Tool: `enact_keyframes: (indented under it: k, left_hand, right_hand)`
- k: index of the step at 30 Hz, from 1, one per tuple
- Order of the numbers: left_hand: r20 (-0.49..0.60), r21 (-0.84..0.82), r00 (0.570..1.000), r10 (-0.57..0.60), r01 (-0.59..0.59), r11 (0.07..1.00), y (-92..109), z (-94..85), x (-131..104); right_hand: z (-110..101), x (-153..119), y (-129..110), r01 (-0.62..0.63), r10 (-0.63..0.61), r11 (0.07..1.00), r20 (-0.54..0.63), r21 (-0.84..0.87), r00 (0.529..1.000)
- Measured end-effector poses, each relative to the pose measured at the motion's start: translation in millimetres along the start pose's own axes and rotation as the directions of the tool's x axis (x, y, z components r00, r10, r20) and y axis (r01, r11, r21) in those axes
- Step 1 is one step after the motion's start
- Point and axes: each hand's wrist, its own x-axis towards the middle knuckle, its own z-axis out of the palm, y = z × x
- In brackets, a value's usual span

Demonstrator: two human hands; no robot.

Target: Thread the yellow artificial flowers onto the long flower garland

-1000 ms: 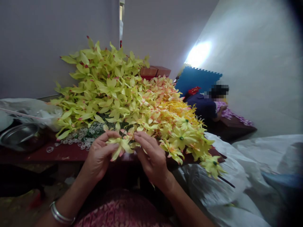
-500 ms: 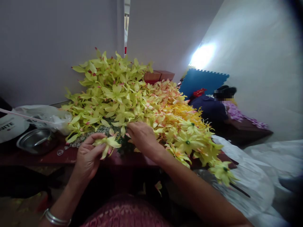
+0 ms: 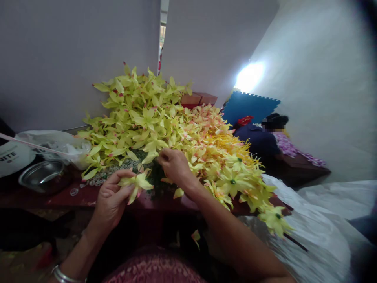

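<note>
Between the thumb and fingers of my left hand (image 3: 113, 196) is a yellow-green artificial flower (image 3: 137, 184) with pinkish petal tips. My right hand (image 3: 173, 165) reaches into the near edge of the pile, its fingers pinched together over some small dark green pieces (image 3: 157, 179); whatever they hold is hidden. Behind both hands rises a heap of yellow-green artificial flower petals (image 3: 144, 118). Small clear plastic rings (image 3: 97, 179) lie beside my left hand. Finished-looking flowers with green centres (image 3: 232, 181) lie to the right of my right hand.
A steel bowl (image 3: 43, 175) and plastic bags (image 3: 73, 147) stand on the left of the dark red table (image 3: 59, 198). Yellow stringy pieces (image 3: 226, 143) and red-brown blocks (image 3: 198, 99) lie farther back. White sheeting (image 3: 318, 220) spreads at right. Another person (image 3: 256, 141) bends over purple petals (image 3: 285, 144).
The view has shifted slightly. My left hand keeps the flower in nearly the same place. My right hand stays at the dark green pieces with its fingers slightly changed.
</note>
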Motion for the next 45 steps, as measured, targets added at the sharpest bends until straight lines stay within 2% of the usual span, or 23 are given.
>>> enact_keyframes:
  k: [3,7,13,15,19,20,22,26,30,33,39,42,45]
  left_hand:
    - [-0.025,-0.005,1.000,0.011,-0.011,1.000,-1.2,0.8,-0.3]
    - [-0.047,0.018,0.999,0.015,-0.015,1.000,0.3,4.5,-1.1]
    - [0.005,0.044,1.000,-0.001,0.001,0.999,5.4,10.8,0.1]
    - [0.015,0.047,1.000,-0.013,0.012,0.999,6.3,13.7,0.8]
    - [0.022,0.071,1.000,-0.012,0.010,0.997,7.6,20.8,0.5]
    - [0.031,0.077,0.999,-0.014,0.012,0.997,7.6,22.5,0.1]
    - [0.046,0.080,0.999,-0.012,0.008,0.997,7.2,25.2,-1.1]
    - [0.068,0.105,0.998,0.018,-0.025,0.994,5.0,29.1,-4.5]
    - [0.041,0.177,0.996,0.076,-0.082,0.981,2.6,32.7,-9.7]
    - [0.036,0.209,0.995,0.096,-0.101,0.973,1.0,34.7,-13.3]
    - [0.070,0.301,0.988,0.141,-0.155,0.941,0.9,37.9,-19.4]
    - [0.078,0.300,0.985,0.151,-0.168,0.939,2.3,40.9,-23.3]
    - [0.090,0.285,0.982,0.169,-0.187,0.940,2.7,42.6,-26.9]
  right_hand:
    - [-10.2,-2.3,2.2,0.019,-0.009,0.980,-0.053,0.199,0.999]
    - [-17.2,-5.2,5.6,0.047,0.012,0.895,-0.130,0.443,0.991]
    - [-23.2,-10.3,5.1,0.071,0.102,0.758,-0.226,0.649,0.969]
    - [-24.8,-14.3,3.2,0.073,0.124,0.688,-0.216,0.722,0.968]
    - [-27.0,-26.0,-1.1,0.055,0.138,0.479,-0.137,0.876,0.981]
    - [-27.5,-29.5,-2.2,0.049,0.132,0.459,-0.123,0.887,0.984]
    - [-28.5,-36.6,-4.1,0.034,0.112,0.465,-0.097,0.884,0.989]
    - [-29.2,-49.1,-4.6,0.020,0.069,0.538,-0.068,0.843,0.995]
    - [-27.9,-57.2,-0.6,0.066,0.024,0.588,-0.099,0.806,0.995]
    - [-27.8,-61.6,2.2,0.098,-0.012,0.588,-0.113,0.803,0.994]
    - [-30.8,-72.5,5.4,0.066,0.002,0.599,-0.084,0.798,0.996]
    - [-31.4,-78.3,8.3,0.114,-0.022,0.634,-0.129,0.765,0.991]
    - [-31.2,-83.5,11.6,0.207,-0.100,0.680,-0.192,0.703,0.976]
